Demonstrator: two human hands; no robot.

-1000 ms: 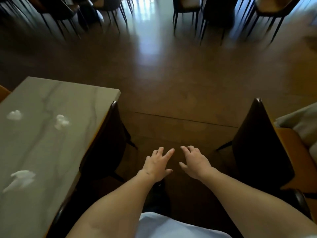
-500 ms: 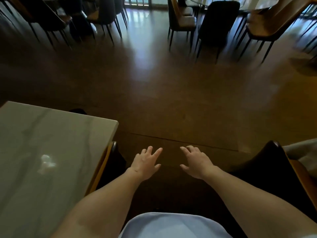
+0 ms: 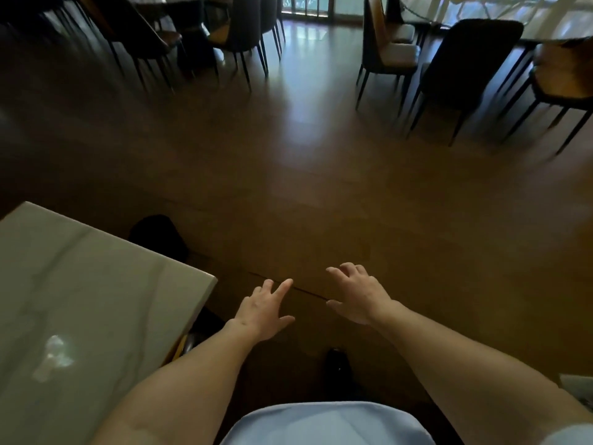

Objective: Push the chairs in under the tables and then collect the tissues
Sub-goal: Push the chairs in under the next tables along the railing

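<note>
View has swung up and fwd vs a sec ago: the dark-backed chair w/ tan seat that stood at the right is out of shot now, and two of the three tissues on the counter have dropped out of view. More of the far room shows instead.

Left hand [image 3: 263,311] and right hand [image 3: 359,295] hover over the brown wood floor [image 3: 321,187], apart from each other, fingers [image 3: 284,287] spread and loose, holding nothing, touching nothing.

Pale grey marble-look counter [image 3: 96,300] sits at lower left; one crumpled white tissue [image 3: 53,356] lies on it, blurred, near the person's left forearm. A dark chair edge w/ tan trim [image 3: 184,343] just peeks from under the counter's near edge, so prob. pushed in already; a second dark rounded chair back [image 3: 158,234] shows past the counter's far corner.

Ahead: dark chair w/ thin black legs [image 3: 462,65] stands off from the far glossy table [image 3: 558,24], others beside it.

Likely meaning: person is walking on toward the far chairs, pushing-in not finished, tissue collecting not started.
</note>
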